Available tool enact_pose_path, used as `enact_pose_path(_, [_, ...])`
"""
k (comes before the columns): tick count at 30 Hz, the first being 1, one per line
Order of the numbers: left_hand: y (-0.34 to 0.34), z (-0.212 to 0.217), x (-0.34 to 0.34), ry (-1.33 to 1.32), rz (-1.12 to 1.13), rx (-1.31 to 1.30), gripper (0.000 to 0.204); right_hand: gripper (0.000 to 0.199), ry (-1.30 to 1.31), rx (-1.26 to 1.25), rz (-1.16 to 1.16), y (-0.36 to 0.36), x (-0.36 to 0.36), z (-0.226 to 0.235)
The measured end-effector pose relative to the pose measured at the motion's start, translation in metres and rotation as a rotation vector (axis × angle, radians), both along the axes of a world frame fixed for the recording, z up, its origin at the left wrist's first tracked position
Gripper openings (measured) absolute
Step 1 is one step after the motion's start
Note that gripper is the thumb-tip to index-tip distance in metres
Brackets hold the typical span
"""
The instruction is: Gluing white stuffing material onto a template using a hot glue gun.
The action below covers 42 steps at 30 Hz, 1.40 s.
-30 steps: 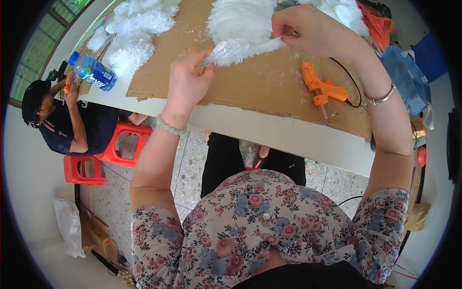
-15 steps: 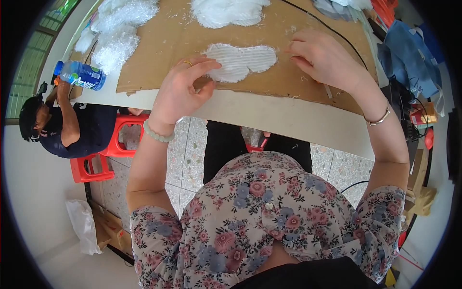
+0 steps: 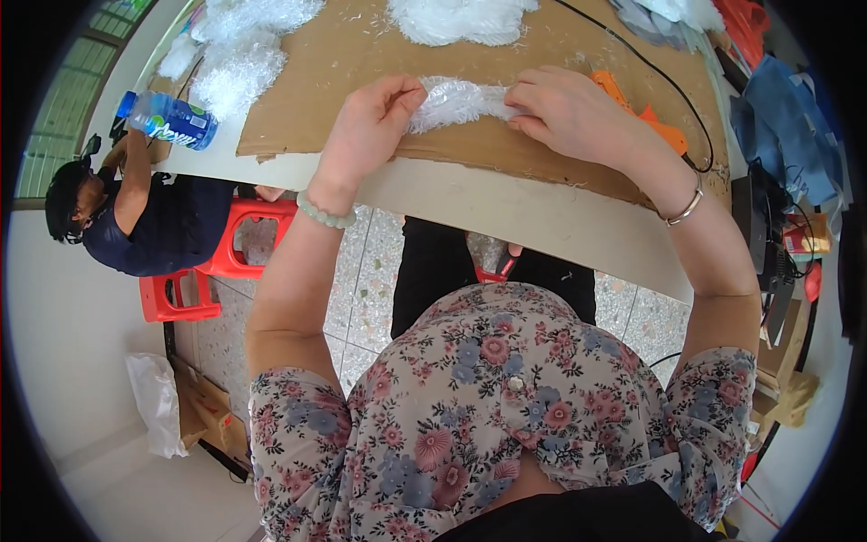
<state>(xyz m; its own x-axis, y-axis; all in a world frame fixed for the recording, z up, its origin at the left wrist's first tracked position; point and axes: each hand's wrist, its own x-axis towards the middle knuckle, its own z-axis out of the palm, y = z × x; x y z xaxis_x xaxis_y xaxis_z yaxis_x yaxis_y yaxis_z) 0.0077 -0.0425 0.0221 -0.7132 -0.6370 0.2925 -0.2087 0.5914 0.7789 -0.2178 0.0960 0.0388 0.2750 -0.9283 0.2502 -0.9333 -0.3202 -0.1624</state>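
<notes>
White fluffy piece (image 3: 456, 101) is over the cardboard (image 3: 352, 54), toward its near edge, stretched b/w the two hands; can't tell if it's lifted or lying flat. Prob. v. light, soft & floppy, no stiffness of its own; strands look slick & might shed, so ends = best hold, pinched gently w/ fingertips, 1 hand each side. Likely not fragile as such, but a hard tug could pull fibres loose. Looks: white, shiny, shaggy w/ ragged edges, longer than wide, narrower toward R end.

L hand (image 3: 375, 122): thumb & forefinger pinching L end, above the cardboard. R hand (image 3: 569, 113): fingers curled round R end, seems to be gripping, tho thumb is partly hidden.

Glue gun (image 3: 666, 134), orange, on the cardboard's R side, partly behind R hand. White pile (image 3: 465, 20) on the cardboard's far part. Shiny clump (image 3: 239, 86) at its L edge; bottle (image 3: 181, 124), blue cap, tipped over, left of it too. Table (image 3: 542, 221) shows along the cardboard's near side. Co-worker (image 3: 163, 217) in dark top, well left of the cardboard, by a red stool (image 3: 246, 239). Blue bag (image 3: 786, 126) off its R side.
</notes>
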Motion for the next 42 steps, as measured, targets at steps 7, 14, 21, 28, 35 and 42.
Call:
enact_pose_path(7, [0.013,0.010,0.007,-0.134,-0.209,-0.181,0.015,0.019,0.191,0.005,-0.015,0.026,-0.005,0.021])
enact_pose_path(14, [0.014,0.008,0.008,0.135,-0.032,-0.270,0.015,0.039,0.109,0.001,-0.298,0.095,-0.054,0.054])
enact_pose_path(21, [-0.008,-0.008,-0.015,-0.111,0.009,-0.508,0.024,0.058,0.009,0.178,-0.510,0.117,-0.066,0.038])
enact_pose_path(28, [-0.019,-0.004,-0.020,-0.202,0.064,-0.626,0.017,0.043,-0.081,-0.018,-0.214,0.079,-0.048,0.044])
enact_pose_path(35, [0.005,0.004,-0.012,-0.069,0.148,-0.919,0.019,0.036,0.008,-0.002,0.110,0.026,0.020,0.023])
enact_pose_path(42, [0.025,-0.011,0.006,-0.185,-0.179,-0.631,0.040,0.034,0.105,0.123,0.103,0.026,0.019,0.022])
